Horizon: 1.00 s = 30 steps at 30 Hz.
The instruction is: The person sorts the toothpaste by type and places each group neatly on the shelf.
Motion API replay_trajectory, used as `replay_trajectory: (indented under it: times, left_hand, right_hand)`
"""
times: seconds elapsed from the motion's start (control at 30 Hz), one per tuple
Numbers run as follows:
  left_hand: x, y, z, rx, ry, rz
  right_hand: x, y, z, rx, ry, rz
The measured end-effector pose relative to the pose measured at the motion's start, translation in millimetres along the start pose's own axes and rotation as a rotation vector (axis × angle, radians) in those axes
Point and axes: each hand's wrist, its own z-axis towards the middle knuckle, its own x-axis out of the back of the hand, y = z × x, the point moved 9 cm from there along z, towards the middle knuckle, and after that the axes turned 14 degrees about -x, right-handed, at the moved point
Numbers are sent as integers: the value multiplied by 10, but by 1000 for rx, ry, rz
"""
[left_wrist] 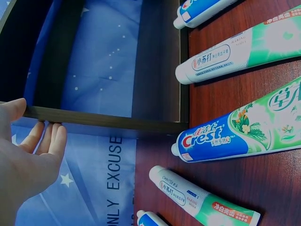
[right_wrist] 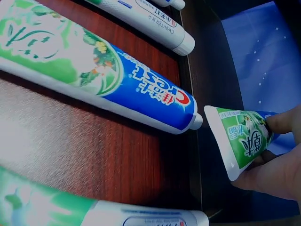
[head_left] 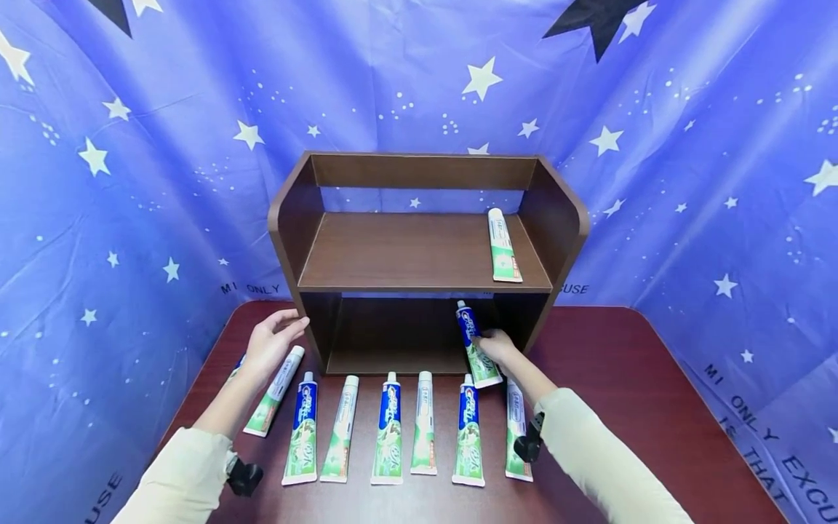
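My right hand grips a blue and green Crest toothpaste tube at the opening of the lower compartment of a dark brown shelf. The tube's cap points inward and up; its flat end faces the right wrist camera. My left hand holds the front edge of the shelf's left side panel, thumb on one face and fingers on the other. A white and green toothpaste tube lies on the upper board, near the right side.
A row of toothpaste tubes, blue-green Crest alternating with white-green, lies on the red-brown table before the shelf. Another white-green tube is partly under my right forearm. A blue starry curtain surrounds the table.
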Motion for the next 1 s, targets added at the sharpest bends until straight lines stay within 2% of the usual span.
replay_trajectory:
  times: [0.03, 0.23, 0.27, 0.33, 0.4, 0.57, 0.63, 0.73, 0.87, 1.0]
  left_hand:
    - [12, 5, -3, -1, 3, -1]
    - [9, 23, 0, -6, 5, -13]
    - [6, 22, 3, -5, 4, -17]
    - [6, 19, 6, -2, 8, -22]
    - [7, 17, 10, -2, 9, -21]
    - [41, 20, 17, -5, 17, -9]
    - [56, 22, 25, -7, 22, -13]
    - [57, 31, 45, -20, 20, -22]
    - [33, 38, 51, -27, 8, -24]
    - [12, 4, 26, -13, 5, -21]
  right_hand:
    - [-21, -3, 76, 20, 1, 3]
    - [-160, 516, 1536, 91, 89, 35]
    - [-177, 610, 1778, 82, 117, 33]
    - [-167, 626, 1847, 55, 134, 14]
    - [-125, 553, 1745, 73, 164, 8]
    - [10, 44, 839, 21, 165, -32]
    - [32, -131, 534, -27, 160, -81]
    - [53, -248, 335, -9, 198, -174]
    - [75, -267, 262, 48, 265, -277]
    - [88, -205, 259, 65, 297, -295]
